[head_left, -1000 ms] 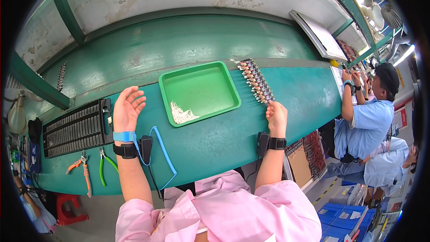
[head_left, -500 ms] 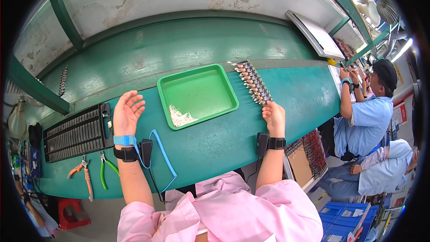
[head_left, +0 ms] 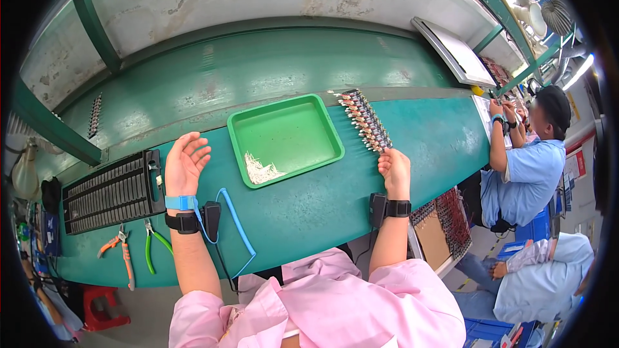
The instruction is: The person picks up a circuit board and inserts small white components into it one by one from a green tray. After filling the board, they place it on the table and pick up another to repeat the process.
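Note:
My left hand (head_left: 187,164) is raised over the bench left of the green tray (head_left: 284,134), palm partly turned up. Its fingers are loosely curled and apart, with nothing in them. A blue coiled cord runs from the blue band (head_left: 181,203) on that wrist. The fingers of my right hand (head_left: 394,171) are pinched at the near end of a strip of small electronic parts (head_left: 364,119), which lies on the bench right of the tray. White thin pieces (head_left: 261,170) are heaped in the tray's near left corner.
Orange-handled pliers (head_left: 122,248) and green-handled cutters (head_left: 152,245) lie at the left, before a black slotted rack (head_left: 109,193). Another strip of parts (head_left: 95,116) is at the far left. A co-worker in blue (head_left: 525,161) works at the right; a box (head_left: 442,235) holds reddish-brown parts.
My hands have hardly moved; the right stays at the strip's near end. At the lower right, a seated person in light blue has shifted downward in view.

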